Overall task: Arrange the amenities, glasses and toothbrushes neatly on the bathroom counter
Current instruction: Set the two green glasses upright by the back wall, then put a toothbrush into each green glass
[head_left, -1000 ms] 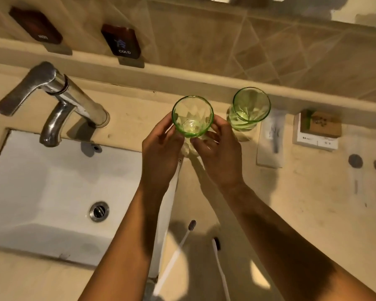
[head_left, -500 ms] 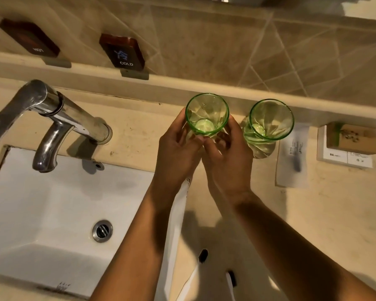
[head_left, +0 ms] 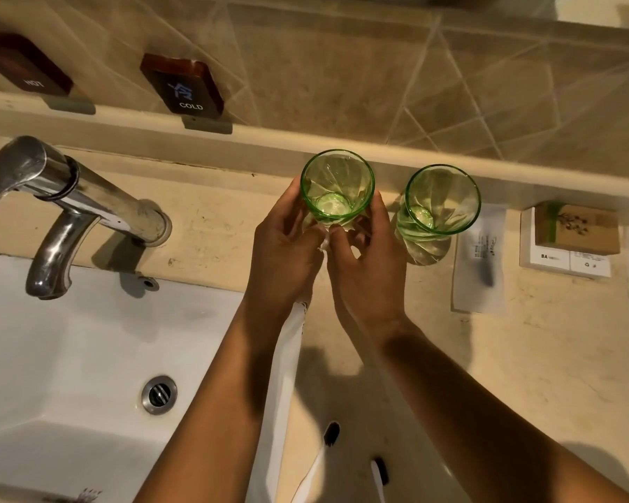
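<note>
Green glasses, two: one [head_left: 337, 187] in both hands' [head_left: 287, 261] [head_left: 369, 270] grip, one [head_left: 438, 208] beside

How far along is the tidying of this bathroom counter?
Partly done. One green glass stands by the back ledge, with a sachet and a small box lined up beside it. The left hand and right hand hold the second glass. Two toothbrushes lie loose near the front edge, unplaced.

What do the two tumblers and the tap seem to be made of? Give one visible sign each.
Held tumbler and standing tumbler: likely green-tinted glass, transparent, with glossy rims. Tap: apparently metal, with a dull silvery sheen and highlights.
</note>
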`<state>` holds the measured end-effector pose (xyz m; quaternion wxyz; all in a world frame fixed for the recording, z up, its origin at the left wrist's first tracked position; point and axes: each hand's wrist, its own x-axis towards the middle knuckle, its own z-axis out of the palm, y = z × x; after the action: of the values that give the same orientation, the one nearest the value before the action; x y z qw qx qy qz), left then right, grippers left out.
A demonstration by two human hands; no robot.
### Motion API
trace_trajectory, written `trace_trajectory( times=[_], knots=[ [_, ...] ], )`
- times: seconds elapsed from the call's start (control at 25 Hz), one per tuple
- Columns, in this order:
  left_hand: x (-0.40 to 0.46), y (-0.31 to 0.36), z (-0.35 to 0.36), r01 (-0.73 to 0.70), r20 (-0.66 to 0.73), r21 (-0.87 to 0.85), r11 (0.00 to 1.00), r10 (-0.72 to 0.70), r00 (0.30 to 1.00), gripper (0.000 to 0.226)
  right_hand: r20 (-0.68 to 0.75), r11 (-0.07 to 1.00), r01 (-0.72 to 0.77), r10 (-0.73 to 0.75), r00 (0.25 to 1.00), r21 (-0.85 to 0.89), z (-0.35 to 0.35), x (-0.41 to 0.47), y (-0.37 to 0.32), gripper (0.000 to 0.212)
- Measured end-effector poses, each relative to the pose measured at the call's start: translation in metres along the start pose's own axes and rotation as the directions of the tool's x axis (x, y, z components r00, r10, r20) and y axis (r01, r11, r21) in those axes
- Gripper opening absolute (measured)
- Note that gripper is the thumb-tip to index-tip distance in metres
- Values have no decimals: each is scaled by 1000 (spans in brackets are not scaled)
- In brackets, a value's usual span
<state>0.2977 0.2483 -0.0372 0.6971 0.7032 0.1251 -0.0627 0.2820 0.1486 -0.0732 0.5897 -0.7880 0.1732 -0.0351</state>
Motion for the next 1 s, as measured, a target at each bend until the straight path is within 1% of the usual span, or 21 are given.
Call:
trace_trajectory(
  times=[0.12, 0.2, 0.28, 0.36, 0.44, 0.52, 0.6, 0.68, 0.76, 0.84, 0.92, 1.0],
  knots=[
    [-6, -2, 3, 30, -6, 22, 999, -30, 1000, 66, 64, 997, 1, 4, 998, -78, -2, -6, 2, 69],
    [-15, -7, 2, 41, -20, 51, 998, -40, 999, 67, 105, 995, -2, 12, 994, -99, -11, -17, 0, 67],
    [-30, -14, -2, 109, -64, 18, 994, -108, 992, 65, 114, 993, -26, 39, 993, -111, -26, -34, -2, 63],
    [-56, -23, -7, 137, -136, 40, 990, -130, 982, 55, 99, 985, -38, 55, 994, -167, -46, -58, 3, 52],
    [-88, -33, -16, 95, -181, 153, 984, -66, 981, 41, 104, 973, -32, 57, 993, -228, -70, -84, 10, 37],
    [-123, -43, -26, 92, -143, 223, 970, -61, 988, 31, 150, 958, -77, 122, 981, -277, -95, -111, 20, 25],
    [-155, -51, -31, 146, -103, 287, 947, -121, 987, 28, 180, 945, -111, 172, 969, -306, -119, -135, 27, 17],
    [-187, -58, -31, 198, -96, 368, 909, -174, 980, 23, 219, 929, -100, 187, 958, -355, -138, -156, 30, 9],
    [-224, -65, -28, 221, -76, 407, 887, -208, 975, 17, 329, 859, 23, 172, 928, -512, -150, -176, 35, 9],
    [-258, -72, -23, 233, -53, 465, 854, -237, 970, 12, 433, 757, 109, 243, 868, -644, -154, -195, 41, 20],
    [-279, -78, -16, 207, 35, 581, 787, -278, 960, 11, 460, 667, 132, 343, 819, -733, -150, -210, 46, 30],
    [-295, -87, -8, 167, 132, 636, 753, -319, 938, 14, 451, 582, 170, 381, 807, -796, -146, -225, 48, 36]
  ],
)
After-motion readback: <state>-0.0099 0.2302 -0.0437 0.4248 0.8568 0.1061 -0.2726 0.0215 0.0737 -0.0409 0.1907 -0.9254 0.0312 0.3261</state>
